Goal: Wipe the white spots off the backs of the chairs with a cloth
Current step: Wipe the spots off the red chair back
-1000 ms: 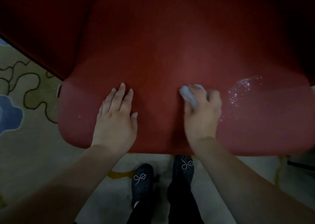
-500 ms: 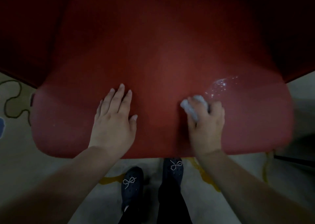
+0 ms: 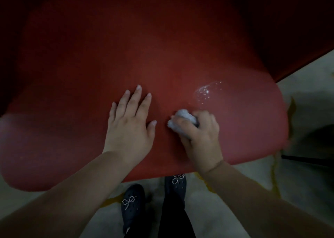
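Note:
A red chair back (image 3: 72, 96) fills most of the view, seen from above and behind. A patch of white spots (image 3: 206, 92) shows on it, right of centre. My left hand (image 3: 130, 122) lies flat on the chair back with its fingers straight. My right hand (image 3: 200, 134) grips a crumpled pale cloth (image 3: 182, 119) against the chair, just below and left of the spots. Most of the cloth is hidden under the fingers.
Below the chair's lower edge are my two dark shoes (image 3: 133, 203) with beaded bows, on a pale carpet (image 3: 298, 176) with yellow lines. A dark object (image 3: 318, 140) stands on the floor at the far right.
The view has swung left, so the chair and the spots sit further left in frame. My right hand with the cloth has moved closer to my left hand, which has stayed flat.

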Demonstrator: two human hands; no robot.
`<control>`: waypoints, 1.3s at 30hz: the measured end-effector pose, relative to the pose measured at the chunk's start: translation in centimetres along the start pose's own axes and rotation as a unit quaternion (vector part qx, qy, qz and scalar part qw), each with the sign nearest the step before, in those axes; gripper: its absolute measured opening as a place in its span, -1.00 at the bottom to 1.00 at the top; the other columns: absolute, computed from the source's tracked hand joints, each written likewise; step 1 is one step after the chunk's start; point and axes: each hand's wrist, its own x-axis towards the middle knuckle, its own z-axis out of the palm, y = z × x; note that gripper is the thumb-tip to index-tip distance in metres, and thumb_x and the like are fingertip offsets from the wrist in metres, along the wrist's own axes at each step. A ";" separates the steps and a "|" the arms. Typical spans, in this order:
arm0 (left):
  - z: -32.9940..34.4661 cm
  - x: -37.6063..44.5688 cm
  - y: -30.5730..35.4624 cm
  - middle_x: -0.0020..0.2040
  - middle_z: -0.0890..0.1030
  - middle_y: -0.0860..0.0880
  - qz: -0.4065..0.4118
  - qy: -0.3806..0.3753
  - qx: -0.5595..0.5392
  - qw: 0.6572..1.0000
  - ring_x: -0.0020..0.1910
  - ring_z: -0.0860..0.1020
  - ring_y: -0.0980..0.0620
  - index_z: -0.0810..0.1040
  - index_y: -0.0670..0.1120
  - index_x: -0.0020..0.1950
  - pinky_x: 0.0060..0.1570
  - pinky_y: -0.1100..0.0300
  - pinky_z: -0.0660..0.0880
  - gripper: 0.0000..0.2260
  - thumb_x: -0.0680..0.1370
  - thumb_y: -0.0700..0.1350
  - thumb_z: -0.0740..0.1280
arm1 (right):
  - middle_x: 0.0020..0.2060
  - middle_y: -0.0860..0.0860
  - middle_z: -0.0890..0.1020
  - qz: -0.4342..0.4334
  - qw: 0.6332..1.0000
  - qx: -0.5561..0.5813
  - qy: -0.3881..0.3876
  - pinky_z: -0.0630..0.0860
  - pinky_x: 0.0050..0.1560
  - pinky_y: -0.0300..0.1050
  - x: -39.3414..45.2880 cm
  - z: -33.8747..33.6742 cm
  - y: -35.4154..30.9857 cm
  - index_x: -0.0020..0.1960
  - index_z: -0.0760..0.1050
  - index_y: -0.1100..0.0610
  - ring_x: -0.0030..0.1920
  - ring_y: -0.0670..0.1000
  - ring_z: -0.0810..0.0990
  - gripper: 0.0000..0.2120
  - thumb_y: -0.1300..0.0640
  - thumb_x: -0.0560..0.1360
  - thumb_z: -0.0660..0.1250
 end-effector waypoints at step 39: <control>0.7 5.3 2.9 0.56 0.09 -0.04 0.000 0.007 -0.007 1.000 0.54 -0.02 -0.06 0.17 -0.02 0.54 0.48 -0.07 -0.13 -0.47 0.58 0.06 0.15 | -0.08 0.10 0.46 0.048 0.998 0.031 -0.001 0.48 -0.10 0.02 5.4 -1.3 5.2 0.19 0.60 0.03 -0.09 0.09 0.47 -0.71 0.07 0.48 0.36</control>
